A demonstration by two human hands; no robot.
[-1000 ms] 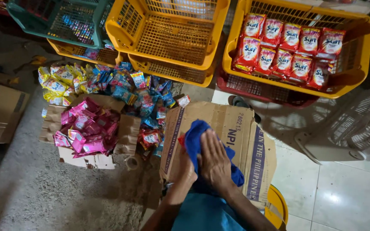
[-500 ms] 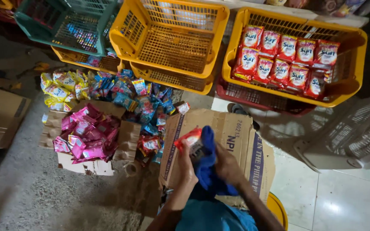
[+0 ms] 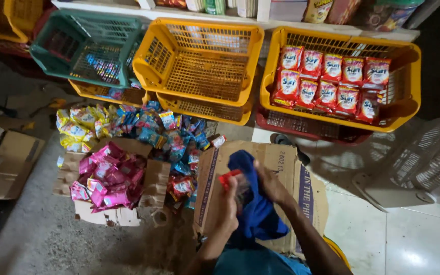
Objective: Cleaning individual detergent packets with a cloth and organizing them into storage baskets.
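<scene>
Hands are meeting over a flattened brown cardboard box (image 3: 276, 168) that is lying on the floor as a work surface, keeping what is handled off the dusty concrete. The left hand (image 3: 228, 201) is closing its fingers around a small red sachet (image 3: 228, 177), pinching it upright near the chest, while the right hand (image 3: 271, 186) is curling around a bunched blue cloth (image 3: 253, 214); how tightly those fingers are gripping cannot be told, since the cloth is hiding them. The cloth is draping down between the forearms and is touching the sachet, so it looks as if the packet is being wiped. To the left, a shallow open carton of pink sachets (image 3: 105, 181) is sitting within reach, with a loose heap of blue and yellow sachets (image 3: 128, 125) just beyond it. Against the shelf, an empty yellow plastic basket (image 3: 199, 61) is standing between a green plastic basket (image 3: 87, 48) and a yellow basket of red sachets in neat rows (image 3: 339, 84), likely sorted by colour. A white plastic crate (image 3: 423, 163) is lying on the tiled floor at right.
</scene>
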